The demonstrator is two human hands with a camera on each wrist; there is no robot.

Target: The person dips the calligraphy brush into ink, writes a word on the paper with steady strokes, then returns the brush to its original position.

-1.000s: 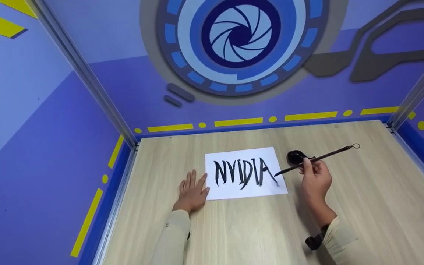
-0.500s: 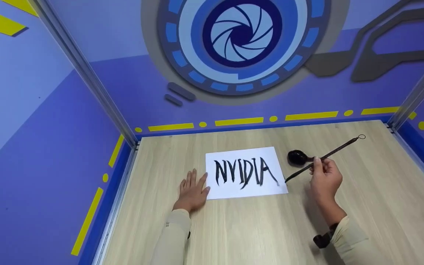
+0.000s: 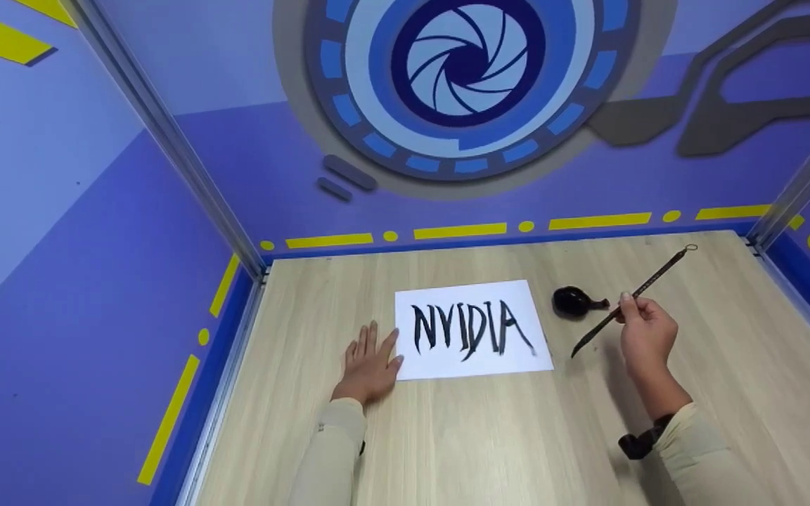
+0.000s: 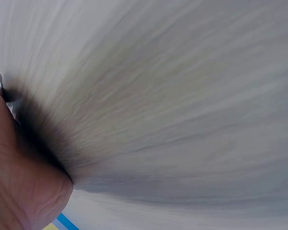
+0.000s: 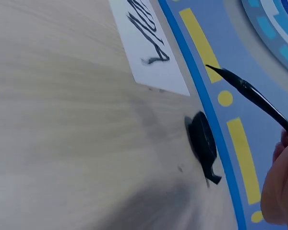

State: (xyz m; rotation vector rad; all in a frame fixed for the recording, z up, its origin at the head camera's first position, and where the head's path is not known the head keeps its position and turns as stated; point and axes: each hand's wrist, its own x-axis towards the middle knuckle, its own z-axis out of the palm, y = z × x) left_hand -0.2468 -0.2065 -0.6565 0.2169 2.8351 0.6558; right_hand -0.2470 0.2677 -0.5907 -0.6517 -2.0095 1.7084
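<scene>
On the table lies a white sheet of paper (image 3: 475, 362) with "NVIDIA" brushed on it in black. My left hand (image 3: 370, 365) rests flat at the paper's left edge, fingers straight and spread; the left wrist view shows only the base of that hand (image 4: 24, 182). My right hand (image 3: 647, 337) pinches a dark ink brush (image 3: 658, 275) by its handle, to the right of the paper. The brush's pointed black tip (image 5: 228, 76) hangs above the table, apart from the paper. Just left of the right hand sits a shiny black ink dish (image 3: 572, 301) with a short handle.
The wooden table (image 3: 475, 443) is bounded by a blue-purple back wall (image 3: 236, 169) and side walls, with metal posts (image 3: 173, 133) at the corners. A few small dark specks (image 5: 180, 168) lie on the wood near the dish.
My right hand has moved right with the brush, taking the tip from the last letter's end off the paper. The brush stands steeper, and the dish is more fully visible. My left hand stays put.
</scene>
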